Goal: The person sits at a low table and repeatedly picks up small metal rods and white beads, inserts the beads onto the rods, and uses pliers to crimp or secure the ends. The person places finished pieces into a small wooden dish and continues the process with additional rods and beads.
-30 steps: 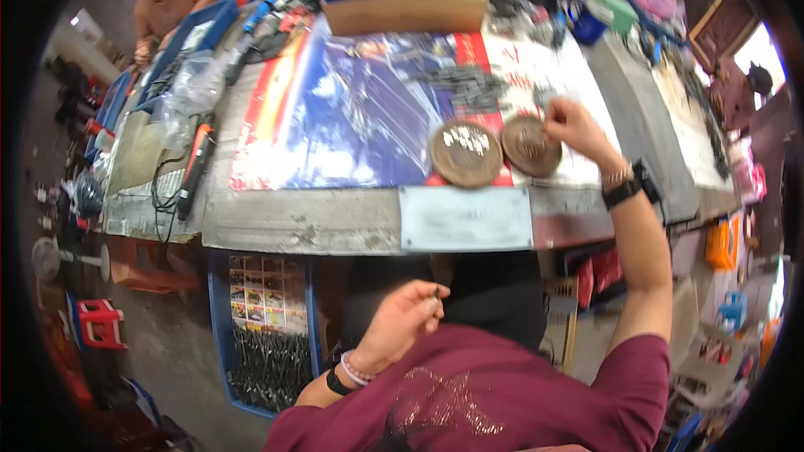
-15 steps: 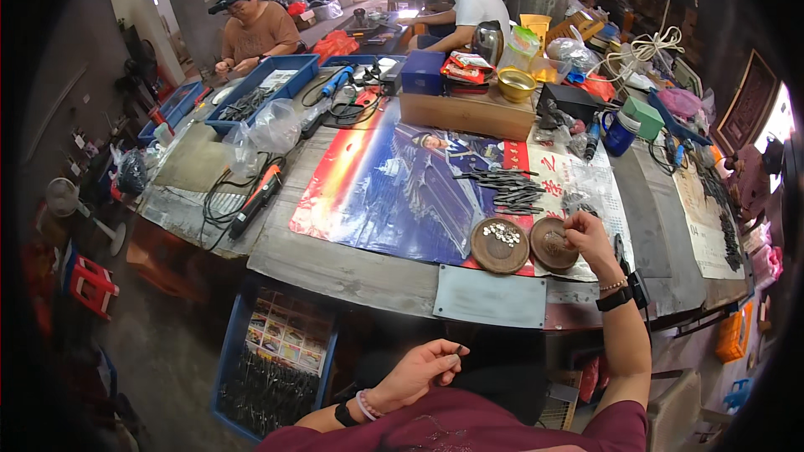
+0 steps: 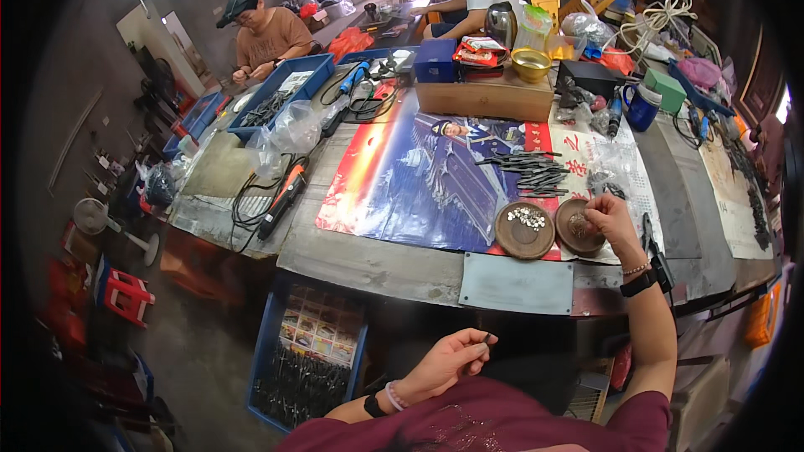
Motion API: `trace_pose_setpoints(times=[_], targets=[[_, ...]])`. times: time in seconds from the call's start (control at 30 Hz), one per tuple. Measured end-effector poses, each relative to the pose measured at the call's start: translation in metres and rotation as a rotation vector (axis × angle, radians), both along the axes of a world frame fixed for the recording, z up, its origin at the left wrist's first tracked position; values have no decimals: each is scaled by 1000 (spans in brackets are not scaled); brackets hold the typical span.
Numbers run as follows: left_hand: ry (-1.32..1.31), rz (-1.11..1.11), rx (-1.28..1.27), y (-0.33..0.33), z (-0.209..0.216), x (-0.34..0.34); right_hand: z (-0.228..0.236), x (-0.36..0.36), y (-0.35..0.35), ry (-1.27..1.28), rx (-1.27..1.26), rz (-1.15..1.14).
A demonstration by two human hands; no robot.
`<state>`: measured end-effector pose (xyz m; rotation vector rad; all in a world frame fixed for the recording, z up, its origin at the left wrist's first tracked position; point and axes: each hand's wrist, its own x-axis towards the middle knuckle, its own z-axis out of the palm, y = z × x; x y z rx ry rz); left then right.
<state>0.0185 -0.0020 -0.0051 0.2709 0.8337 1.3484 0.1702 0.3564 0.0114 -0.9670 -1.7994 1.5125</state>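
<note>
My left hand (image 3: pixel 452 360) is in front of the table edge, low over my lap. Its thumb and forefinger are closed on a small dark piece (image 3: pixel 488 338), of which only the tip shows. My right hand (image 3: pixel 615 228) reaches over the right-hand round brown dish (image 3: pixel 578 240), fingertips pinched together down at its tiny, fine pieces. Whatever those fingers hold is too small to make out. Touching that dish on its left is a second round brown dish (image 3: pixel 512 244), with small shiny whitish pieces in it. Behind both dishes lies a pile of dark thin sticks (image 3: pixel 528 172).
A pale metal plate (image 3: pixel 517 283) lies at the table's front edge. Below, left, a blue tray (image 3: pixel 266 351) holds many dark sticks. A black-and-orange tool (image 3: pixel 283 201) with its cord lies left. Behind stand a wooden box (image 3: pixel 481 100) and a blue mug (image 3: pixel 641 107). Two people sit across.
The whole view has shifted, so the table sits further right in the picture. Both hands keep nearly the same places and grips, with the right fingertips still at the right-hand dish.
</note>
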Motion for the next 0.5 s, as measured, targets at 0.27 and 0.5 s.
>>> trace_pose_setpoints(times=[0.27,0.5], targets=[[7,30,-46,-4,2,-3,-2,0,3,-71,195,32],[5,43,-68,-2,3,-3,3,14,11,-139,327,9]])
